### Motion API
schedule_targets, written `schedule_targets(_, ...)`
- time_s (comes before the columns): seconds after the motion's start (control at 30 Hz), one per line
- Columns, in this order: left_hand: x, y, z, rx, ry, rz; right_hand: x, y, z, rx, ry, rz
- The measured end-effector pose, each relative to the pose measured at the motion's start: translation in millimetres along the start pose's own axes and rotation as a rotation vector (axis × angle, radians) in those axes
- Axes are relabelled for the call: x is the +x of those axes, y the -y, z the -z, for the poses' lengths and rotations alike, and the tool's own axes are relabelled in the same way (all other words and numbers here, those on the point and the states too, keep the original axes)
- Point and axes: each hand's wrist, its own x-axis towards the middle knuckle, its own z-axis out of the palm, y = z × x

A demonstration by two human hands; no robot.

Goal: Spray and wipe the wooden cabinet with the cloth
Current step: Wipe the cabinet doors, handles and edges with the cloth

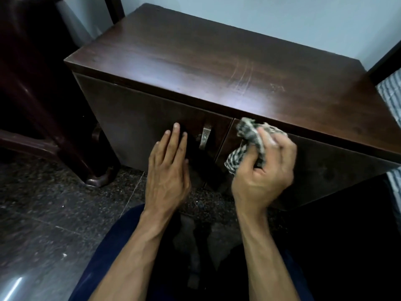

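Dark wooden cabinet stands on a speckled stone floor, back to a pale wall, seen from above and close in front. Right hand is closed around the cloth — a checked rag bunched into a wad, fingers curled over it. The wad sits against the upper part of the right door, just beside the seam between the doors and just under the top's front edge. This hand is slightly blurred. Left hand is open, fingers straight and together, laid flat on the left door just beside the metal handle; it carries nothing. No spray bottle in view. The top shows faint curved streaks toward the right; damp or scratched, cannot tell. Handling, as judged: the cloth is light, soft and limp. A loose corner hangs below the palm, so a full grip on the wad suits better than a pinch, which would let it trail and catch on the handle. The cabinet looks heavy and rigid and is unlikely to shift under wiping pressure, but the doors are presumably hinged and may give — the flat left palm looks placed to brace one. A dark chair leg stands near the cabinet's left corner; striped fabric shows at the right edge. The step in hand looks like wiping the door fronts.
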Motion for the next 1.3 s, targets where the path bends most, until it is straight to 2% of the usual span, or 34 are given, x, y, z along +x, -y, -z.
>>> schedule_targets(0.07,1,5,0,0.007,0.019,-0.007,-14,-2,-6,-0.161,0.099,0.043)
schedule_targets(0.17,0,9,1,0.003,0.03,-0.007,-38,-9,-11,-0.307,0.137,0.127)
schedule_targets(0.37,1,9,3,-0.019,0.04,-0.009,-21,-2,-19,-0.353,0.08,0.134)
schedule_targets(0.47,-2,10,2,-0.024,0.05,-0.007,-43,-11,-15,-0.403,0.13,0.235)
schedule_targets(0.57,0,9,1,-0.04,0.047,-0.001,-66,-23,-16,-0.38,0.258,0.25)
schedule_targets(0.63,0,8,2,-0.052,0.056,-0.001,-68,-19,-18,-0.323,0.283,0.217)
schedule_targets(0.77,2,13,3,-0.053,0.049,-0.012,-34,19,-29,-0.192,0.082,0.149)
schedule_targets(0.83,1,16,2,-0.059,0.05,-0.012,-24,27,-38,-0.206,0.056,0.12)
schedule_targets(1.0,0,18,1,-0.07,0.048,-0.017,-72,2,-46,-0.315,0.339,0.076)
schedule_targets(1.07,-1,18,2,-0.078,0.05,-0.016,-74,0,-47,-0.283,0.336,0.078)
schedule_targets(1.2,1,20,3,-0.071,0.056,-0.021,-50,12,-50,-0.208,0.179,0.082)
schedule_targets(1.3,1,20,3,-0.082,0.057,-0.012,-70,-2,-48,-0.265,0.306,0.116)
